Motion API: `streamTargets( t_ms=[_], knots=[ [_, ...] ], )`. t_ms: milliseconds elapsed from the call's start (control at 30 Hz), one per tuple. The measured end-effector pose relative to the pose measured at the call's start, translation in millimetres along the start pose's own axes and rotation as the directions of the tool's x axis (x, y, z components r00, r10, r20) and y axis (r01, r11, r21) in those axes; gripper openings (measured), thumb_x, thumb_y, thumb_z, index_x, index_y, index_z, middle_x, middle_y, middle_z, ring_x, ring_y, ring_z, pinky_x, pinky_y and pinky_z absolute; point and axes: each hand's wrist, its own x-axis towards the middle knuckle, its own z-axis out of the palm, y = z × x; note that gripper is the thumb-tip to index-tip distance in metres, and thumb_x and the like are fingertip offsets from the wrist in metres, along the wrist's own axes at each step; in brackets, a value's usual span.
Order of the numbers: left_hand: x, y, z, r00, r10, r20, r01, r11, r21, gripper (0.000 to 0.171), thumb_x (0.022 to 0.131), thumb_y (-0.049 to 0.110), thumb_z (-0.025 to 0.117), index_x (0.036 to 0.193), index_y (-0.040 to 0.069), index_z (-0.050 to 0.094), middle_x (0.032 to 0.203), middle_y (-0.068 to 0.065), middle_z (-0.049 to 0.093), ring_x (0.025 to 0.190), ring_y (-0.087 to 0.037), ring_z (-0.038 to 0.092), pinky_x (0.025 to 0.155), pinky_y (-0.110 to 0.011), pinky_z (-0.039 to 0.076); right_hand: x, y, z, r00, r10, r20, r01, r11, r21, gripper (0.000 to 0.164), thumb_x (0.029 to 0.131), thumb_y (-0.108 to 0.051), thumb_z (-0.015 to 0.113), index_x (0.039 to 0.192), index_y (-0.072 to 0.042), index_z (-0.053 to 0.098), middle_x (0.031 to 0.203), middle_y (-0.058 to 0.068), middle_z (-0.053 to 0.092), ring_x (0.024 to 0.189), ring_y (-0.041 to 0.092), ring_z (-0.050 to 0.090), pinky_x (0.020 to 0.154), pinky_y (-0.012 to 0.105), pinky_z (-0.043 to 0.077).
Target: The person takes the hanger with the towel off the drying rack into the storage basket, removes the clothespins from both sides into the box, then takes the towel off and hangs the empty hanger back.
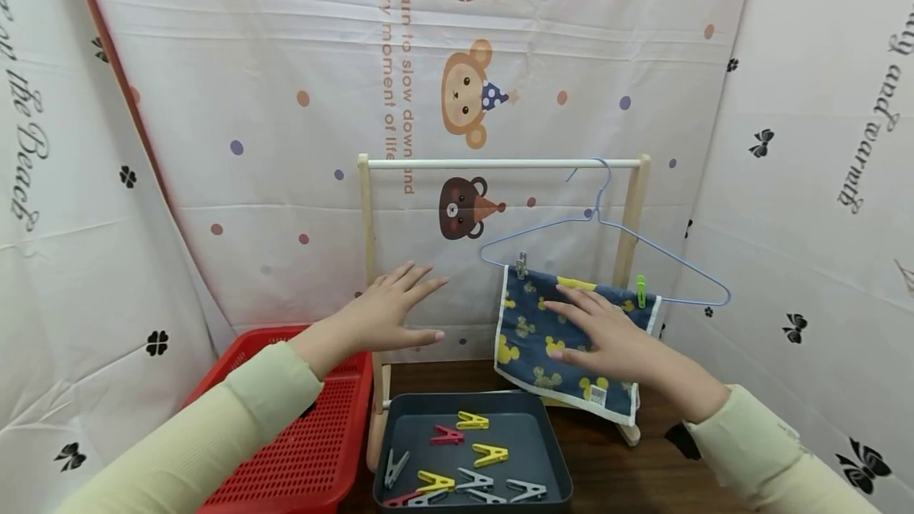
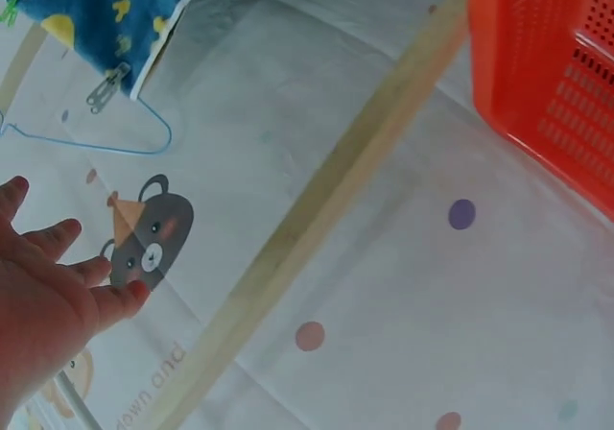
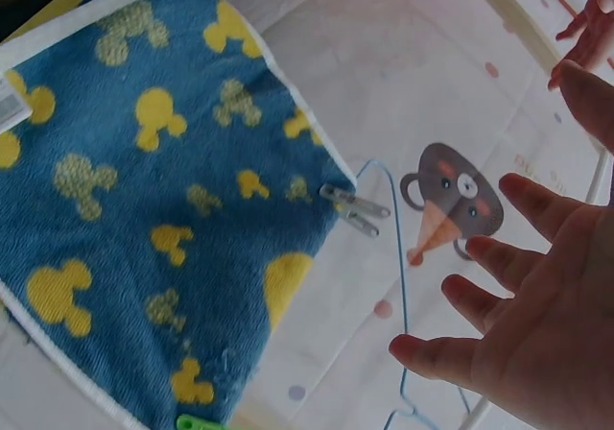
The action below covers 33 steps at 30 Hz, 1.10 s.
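Note:
A dark blue towel [image 1: 531, 331] with yellow mouse-head prints hangs from a blue wire hanger [image 1: 667, 248]. A grey clothespin [image 1: 522, 265] and a green clothespin [image 1: 641, 292] fix its top edge. The hanger's hook sits over the white bar of a small wooden rack [image 1: 493, 164]. My right hand [image 1: 607, 335], fingers spread, is in front of the towel in the head view and holds nothing. Fingers outstretched, my left hand [image 1: 382, 312] is raised by the rack's left post, also with nothing in it. In the right wrist view, the right hand [image 3: 537, 315] appears apart from the towel.
Below the hands, a dark grey tray [image 1: 428, 411] contains several yellow, red and grey clothespins [image 1: 490, 454]. A red perforated basket [image 1: 307, 427] stands left of it. Printed cloth [image 1: 300, 38] forms the back and sides around the brown table [image 1: 607, 466].

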Motion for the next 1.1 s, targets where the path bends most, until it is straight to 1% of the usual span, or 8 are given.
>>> streamTargets(
  t_ms=[100, 233, 433, 533, 700, 800, 967, 1100],
  knots=[
    [6.4, 3.9, 0.2, 1.0, 0.007, 0.004, -0.007, 1.0, -0.008, 0.079, 0.095, 0.051, 0.067, 0.16, 0.019, 0.036, 0.167, -0.019, 0.03, 0.156, -0.047, 0.023, 0.12, -0.072, 0.026, -4, 4, -5, 1.0, 0.005, -0.022, -0.005, 1.0, -0.007, 0.065, 0.095, -0.039, 0.072, 0.149, -0.011, 0.051, 0.16, 0.026, 0.038, 0.144, 0.057, 0.035, 0.108, 0.077, 0.034],
    [17.3, 8.1, 0.9, 1.0, -0.011, 0.007, 0.011, 1.0, -0.021, 0.077, 0.097, 0.049, 0.066, 0.16, 0.018, 0.035, 0.167, -0.019, 0.031, 0.156, -0.045, 0.025, 0.122, -0.066, 0.028, -8, 9, -9, 0.998, 0.041, -0.056, -0.042, 0.999, -0.012, 0.062, 0.096, -0.036, 0.072, 0.148, -0.008, 0.053, 0.157, 0.028, 0.043, 0.142, 0.055, 0.039, 0.11, 0.074, 0.036],
    [38.4, 12.1, 1.6, 0.999, -0.04, 0.018, 0.041, 0.998, -0.055, 0.076, 0.099, 0.049, 0.063, 0.162, 0.02, 0.031, 0.169, -0.017, 0.028, 0.157, -0.041, 0.024, 0.125, -0.062, 0.027, -12, 19, -16, 0.986, 0.104, -0.129, -0.11, 0.993, -0.042, 0.065, 0.097, -0.033, 0.071, 0.15, -0.003, 0.048, 0.155, 0.03, 0.044, 0.139, 0.055, 0.043, 0.109, 0.073, 0.038],
    [48.5, 13.0, 3.1, 0.999, -0.048, 0.018, 0.05, 0.996, -0.073, 0.076, 0.1, 0.049, 0.062, 0.163, 0.02, 0.03, 0.17, -0.017, 0.026, 0.158, -0.041, 0.024, 0.126, -0.061, 0.026, -13, 28, -19, 0.976, 0.151, -0.16, -0.157, 0.987, -0.026, 0.065, 0.098, -0.032, 0.069, 0.15, -0.001, 0.045, 0.154, 0.032, 0.043, 0.139, 0.057, 0.041, 0.109, 0.075, 0.036],
    [67.2, 15.9, 7.7, 0.998, -0.059, -0.001, 0.059, 0.994, -0.096, 0.075, 0.101, 0.048, 0.059, 0.162, 0.017, 0.03, 0.169, -0.018, 0.028, 0.157, -0.041, 0.026, 0.126, -0.06, 0.027, -17, 45, -24, 0.946, 0.251, -0.204, -0.256, 0.967, 0.005, 0.066, 0.101, -0.027, 0.065, 0.152, 0.005, 0.039, 0.154, 0.038, 0.036, 0.138, 0.061, 0.036, 0.109, 0.076, 0.034],
    [80.0, 18.2, 10.1, 0.998, -0.057, -0.015, 0.054, 0.992, -0.116, 0.073, 0.103, 0.046, 0.058, 0.162, 0.013, 0.03, 0.167, -0.02, 0.03, 0.156, -0.041, 0.029, 0.126, -0.059, 0.027, -20, 55, -27, 0.925, 0.286, -0.249, -0.294, 0.956, 0.006, 0.065, 0.102, -0.023, 0.064, 0.152, 0.008, 0.037, 0.154, 0.039, 0.035, 0.138, 0.061, 0.036, 0.109, 0.075, 0.035],
    [101.2, 23.1, 13.9, 0.997, -0.077, -0.026, 0.072, 0.986, -0.152, 0.073, 0.104, 0.044, 0.057, 0.163, 0.014, 0.028, 0.168, -0.019, 0.03, 0.156, -0.039, 0.028, 0.126, -0.057, 0.028, -26, 75, -24, 0.889, 0.294, -0.352, -0.317, 0.949, -0.008, 0.062, 0.101, -0.017, 0.064, 0.15, 0.01, 0.039, 0.152, 0.039, 0.037, 0.137, 0.059, 0.037, 0.11, 0.073, 0.034],
    [115.1, 29.0, 18.2, 0.995, -0.098, -0.028, 0.091, 0.979, -0.182, 0.074, 0.103, 0.045, 0.057, 0.163, 0.015, 0.026, 0.169, -0.016, 0.029, 0.158, -0.036, 0.027, 0.126, -0.056, 0.028, -32, 91, -21, 0.859, 0.301, -0.415, -0.339, 0.941, -0.02, 0.06, 0.1, -0.014, 0.064, 0.149, 0.011, 0.041, 0.149, 0.04, 0.04, 0.134, 0.06, 0.039, 0.109, 0.074, 0.034]
  ],
)
